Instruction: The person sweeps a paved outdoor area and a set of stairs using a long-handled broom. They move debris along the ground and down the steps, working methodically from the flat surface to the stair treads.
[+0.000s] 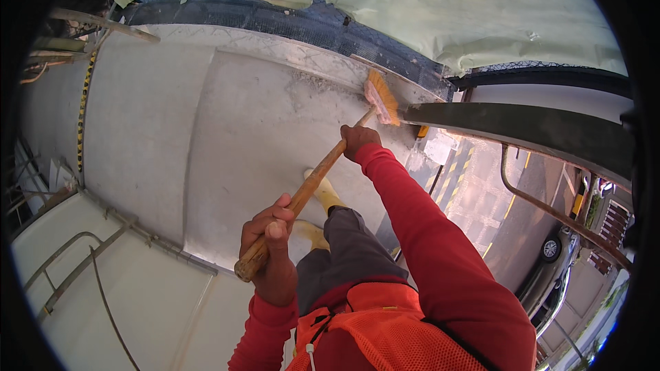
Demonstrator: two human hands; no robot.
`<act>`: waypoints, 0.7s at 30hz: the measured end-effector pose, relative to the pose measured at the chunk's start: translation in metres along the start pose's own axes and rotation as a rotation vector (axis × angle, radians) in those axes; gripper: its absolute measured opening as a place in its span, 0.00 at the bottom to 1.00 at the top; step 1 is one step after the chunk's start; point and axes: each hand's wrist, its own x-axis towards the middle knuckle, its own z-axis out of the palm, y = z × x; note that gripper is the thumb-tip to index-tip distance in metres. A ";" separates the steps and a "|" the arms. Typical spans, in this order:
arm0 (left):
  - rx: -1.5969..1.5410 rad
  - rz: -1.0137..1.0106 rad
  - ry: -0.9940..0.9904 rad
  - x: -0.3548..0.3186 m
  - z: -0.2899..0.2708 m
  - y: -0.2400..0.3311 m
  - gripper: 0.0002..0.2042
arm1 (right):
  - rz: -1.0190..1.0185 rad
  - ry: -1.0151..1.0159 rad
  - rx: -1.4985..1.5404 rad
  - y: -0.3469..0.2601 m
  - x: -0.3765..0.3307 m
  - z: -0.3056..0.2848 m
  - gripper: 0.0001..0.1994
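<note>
Broom [323,175]: long wooden handle, light brown and worn, running from lower left up to upper right; pale head with orange-yellow bristles [382,98] at the far end.
Broom position: bristles rest on the grey concrete ledge [240,130], close to its raised far edge, where a little light dust and grit lies; the butt end of the handle sticks out just below the left hand.
Left hand [271,244]: fingers wrapped fully round the lower handle near its butt, thumb lying along the wood; closed firmly on it.
Right hand [357,141]: clenched round the upper handle, just short of the head; arm in a red sleeve stretched forward.
Hands relative to broom: both on the one handle, well apart, the left low and near the body, the right high and near the bristles.
Person: orange mesh vest [385,330] over red top, grey trousers, yellow boots [323,192] standing on the ledge beneath the handle.
Containers: none seen holding anything.
Surroundings: pale green sheeting [447,7] over dark netting beyond the ledge; dark steel beam [522,130] at right; parked car [550,268] and street far below at right.
</note>
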 end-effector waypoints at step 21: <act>0.267 0.194 0.001 -0.049 -0.077 0.070 0.21 | -0.387 0.119 0.166 -0.107 0.006 -0.007 0.08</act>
